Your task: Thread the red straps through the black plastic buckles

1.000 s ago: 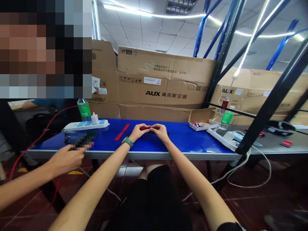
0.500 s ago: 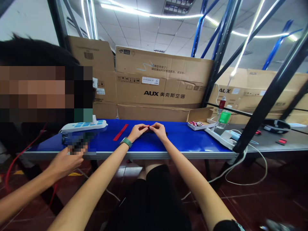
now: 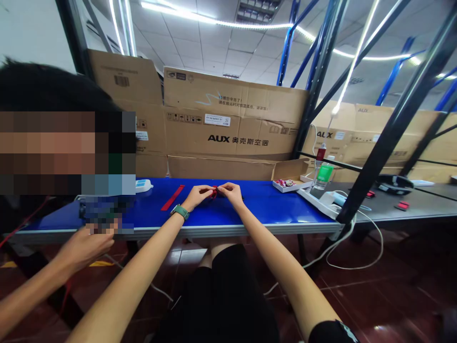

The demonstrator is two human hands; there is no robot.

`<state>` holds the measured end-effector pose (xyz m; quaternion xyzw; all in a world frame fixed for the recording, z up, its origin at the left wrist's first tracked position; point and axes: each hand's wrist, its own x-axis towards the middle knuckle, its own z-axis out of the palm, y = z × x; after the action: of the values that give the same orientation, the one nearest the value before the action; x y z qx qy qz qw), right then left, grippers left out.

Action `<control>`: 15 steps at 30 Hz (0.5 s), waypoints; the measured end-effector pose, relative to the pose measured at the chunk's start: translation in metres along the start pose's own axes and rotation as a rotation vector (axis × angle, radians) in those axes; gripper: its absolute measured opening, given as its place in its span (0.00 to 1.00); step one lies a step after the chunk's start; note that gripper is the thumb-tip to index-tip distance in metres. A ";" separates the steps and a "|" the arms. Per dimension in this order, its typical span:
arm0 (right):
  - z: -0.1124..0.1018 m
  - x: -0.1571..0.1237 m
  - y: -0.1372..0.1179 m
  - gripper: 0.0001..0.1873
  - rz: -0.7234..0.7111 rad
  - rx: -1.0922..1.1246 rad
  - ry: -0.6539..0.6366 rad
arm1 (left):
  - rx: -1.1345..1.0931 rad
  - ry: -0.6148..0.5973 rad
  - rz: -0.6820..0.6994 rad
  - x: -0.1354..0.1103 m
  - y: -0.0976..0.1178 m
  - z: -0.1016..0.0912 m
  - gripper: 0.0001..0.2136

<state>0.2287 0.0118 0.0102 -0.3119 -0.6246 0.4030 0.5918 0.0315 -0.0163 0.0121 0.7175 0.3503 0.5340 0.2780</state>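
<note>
a wide sheet of brown cardboard stands along the back, with aux printed across it in black. in front of it runs the blue table, edged in pale metal, where the person sits with both forearms stretched over the near side. a dark metal post slants up at the right end. at the far left i can see another person, whose hand is raised by the table edge around something too blurred to make out.

toward the right, a white power strip lies at the table's end, with a clear bottle with a green label close by. just left of the bottle sits a small open box, its flap up, with little colourful pieces inside.

the left hand and right hand meet over the middle of the table, the fingers of each pinched almost together on one small red piece, which is between them and partly hidden. a flat red strip lies slantwise on the blue surface, left of the left hand. a watch with a green band circles the left wrist.
</note>
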 end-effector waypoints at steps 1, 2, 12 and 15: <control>0.000 0.000 0.000 0.19 0.012 0.011 -0.009 | -0.014 -0.016 -0.006 -0.001 0.001 0.000 0.21; 0.001 -0.001 -0.001 0.19 0.026 0.023 -0.017 | -0.020 -0.023 -0.009 -0.002 0.002 0.001 0.21; 0.007 -0.015 -0.013 0.24 0.152 0.158 -0.224 | 0.276 0.163 0.138 -0.005 0.010 0.005 0.06; 0.010 -0.018 -0.016 0.27 0.191 0.206 -0.274 | 0.355 0.139 0.181 -0.003 0.008 0.005 0.04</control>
<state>0.2224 -0.0128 0.0157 -0.2499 -0.6223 0.5577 0.4891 0.0373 -0.0237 0.0154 0.7453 0.3912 0.5349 0.0734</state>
